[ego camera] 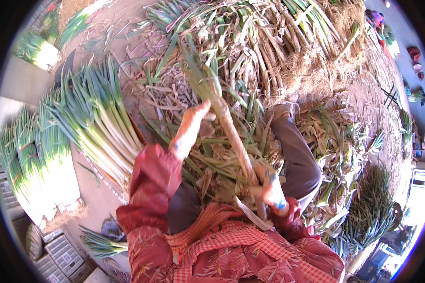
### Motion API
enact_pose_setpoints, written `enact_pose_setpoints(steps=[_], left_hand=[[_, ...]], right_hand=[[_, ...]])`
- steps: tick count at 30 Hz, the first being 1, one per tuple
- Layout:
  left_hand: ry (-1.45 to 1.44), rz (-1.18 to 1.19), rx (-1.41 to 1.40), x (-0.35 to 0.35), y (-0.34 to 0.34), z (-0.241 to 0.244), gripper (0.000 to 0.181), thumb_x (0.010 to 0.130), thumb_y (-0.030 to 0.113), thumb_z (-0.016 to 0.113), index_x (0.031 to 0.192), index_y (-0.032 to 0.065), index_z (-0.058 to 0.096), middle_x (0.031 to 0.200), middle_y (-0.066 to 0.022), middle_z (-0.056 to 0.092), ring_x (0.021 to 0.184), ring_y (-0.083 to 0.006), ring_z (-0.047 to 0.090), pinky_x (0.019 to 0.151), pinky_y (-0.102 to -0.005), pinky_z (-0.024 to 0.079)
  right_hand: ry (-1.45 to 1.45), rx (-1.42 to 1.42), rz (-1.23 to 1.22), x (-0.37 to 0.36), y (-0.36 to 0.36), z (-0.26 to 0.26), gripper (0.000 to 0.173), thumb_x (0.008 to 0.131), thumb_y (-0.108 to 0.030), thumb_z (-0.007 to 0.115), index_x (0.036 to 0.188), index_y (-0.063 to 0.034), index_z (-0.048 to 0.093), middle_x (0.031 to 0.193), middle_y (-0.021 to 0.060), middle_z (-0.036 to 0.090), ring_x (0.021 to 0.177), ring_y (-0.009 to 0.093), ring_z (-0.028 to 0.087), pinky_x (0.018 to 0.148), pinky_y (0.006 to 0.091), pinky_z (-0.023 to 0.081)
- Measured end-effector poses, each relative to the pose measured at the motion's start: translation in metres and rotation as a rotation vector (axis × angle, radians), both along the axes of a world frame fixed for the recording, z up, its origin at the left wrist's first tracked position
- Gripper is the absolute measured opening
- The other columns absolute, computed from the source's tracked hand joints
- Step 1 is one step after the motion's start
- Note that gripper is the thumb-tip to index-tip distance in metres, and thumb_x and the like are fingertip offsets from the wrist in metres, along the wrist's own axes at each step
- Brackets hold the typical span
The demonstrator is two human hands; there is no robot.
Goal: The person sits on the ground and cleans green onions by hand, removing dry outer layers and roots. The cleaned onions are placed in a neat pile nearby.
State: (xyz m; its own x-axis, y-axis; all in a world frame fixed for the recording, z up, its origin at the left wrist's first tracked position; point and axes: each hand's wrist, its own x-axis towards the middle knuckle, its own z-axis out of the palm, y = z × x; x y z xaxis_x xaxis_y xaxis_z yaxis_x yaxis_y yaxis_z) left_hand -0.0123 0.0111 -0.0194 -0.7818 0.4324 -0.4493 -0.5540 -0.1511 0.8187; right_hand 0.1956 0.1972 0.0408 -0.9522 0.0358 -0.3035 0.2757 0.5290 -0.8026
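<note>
An unpeeled green onion stalk (230,131), brown and dry along its shaft with green leaves at the top, slants across the middle. My right hand (267,187) is closed around its lower part, near my lap. My left hand (194,120) is beside its upper part, fingers extended towards the stalk; whether they touch it I cannot tell. Cleaned green onions (102,120) with white shafts lie in a row to the left. Ahead is a large heap of untrimmed green onions (265,46) with dry husks and roots.
Peeled husks and leaves (216,177) lie between my legs, and another pile of peelings (333,148) is beyond my right leg. Tied onion bundles (28,152) stand far left near stacked crates (63,254). Dark green leaves (368,205) are heaped at the right. People appear at the upper right.
</note>
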Motion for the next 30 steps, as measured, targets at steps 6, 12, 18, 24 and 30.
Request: enact_pose_setpoints(steps=[6,12,18,24,30], left_hand=[[-0.263,0.339,0.08,-0.002,0.006,-0.012,0.018,0.085,0.025,0.058,0.085,0.0076,0.063,0.067,-0.0027,0.061,0.05,-0.013,0.054,0.041,-0.0256,0.038],[-0.116,0.293,0.081,0.02,0.01,0.018,0.021,0.077,0.023,0.068,0.087,0.0052,0.066,0.076,-0.0037,0.062,0.056,-0.0157,0.053,0.046,-0.0296,0.038],[-0.039,0.452,0.14,0.0,-0.02,0.019,0.015,0.078,0.023,0.067,0.087,0.0104,0.067,0.079,0.0017,0.061,0.067,-0.0116,0.052,0.061,-0.0276,0.039],[-0.003,0.393,0.253,-0.015,-0.036,0.037,0.013,0.083,0.015,0.06,0.091,0.0053,0.063,0.084,-0.0021,0.064,0.072,-0.0132,0.06,0.061,-0.0263,0.047],[0.047,0.278,0.406,0.004,-0.01,0.041,0.018,0.083,0.008,0.059,0.099,-0.0001,0.061,0.084,-0.007,0.063,0.067,-0.0158,0.061,0.059,-0.029,0.05]], right_hand=[[-0.01,-0.356,0.175,0.046,0.008,-0.02,0.041,0.074,-0.035,0.07,0.093,0.0005,0.06,0.077,0.0091,0.058,0.069,0.017,0.054,0.061,0.0292,0.044],[0.262,0.198,0.052,-0.099,-0.038,-0.009,0.053,0.085,-0.053,0.045,0.079,-0.001,0.051,0.069,0.0214,0.057,0.069,0.039,0.055,0.063,0.0445,0.043],[0.839,0.731,0.382,-0.047,-0.032,-0.019,0.024,0.077,-0.008,0.057,0.1,-0.0091,0.06,0.064,0.0047,0.051,0.051,0.023,0.054,0.045,0.0327,0.044],[-0.151,0.253,0.133,0.095,0.006,-0.088,0.037,0.086,-0.037,0.048,0.111,-0.0097,0.053,0.091,0.0093,0.06,0.078,0.02,0.059,0.065,0.0326,0.048],[-0.164,-0.718,-0.328,0.029,-0.044,-0.019,0.038,0.088,-0.036,0.052,0.11,-0.0058,0.055,0.068,-0.0024,0.048,0.054,0.005,0.041,0.048,0.0211,0.035]])
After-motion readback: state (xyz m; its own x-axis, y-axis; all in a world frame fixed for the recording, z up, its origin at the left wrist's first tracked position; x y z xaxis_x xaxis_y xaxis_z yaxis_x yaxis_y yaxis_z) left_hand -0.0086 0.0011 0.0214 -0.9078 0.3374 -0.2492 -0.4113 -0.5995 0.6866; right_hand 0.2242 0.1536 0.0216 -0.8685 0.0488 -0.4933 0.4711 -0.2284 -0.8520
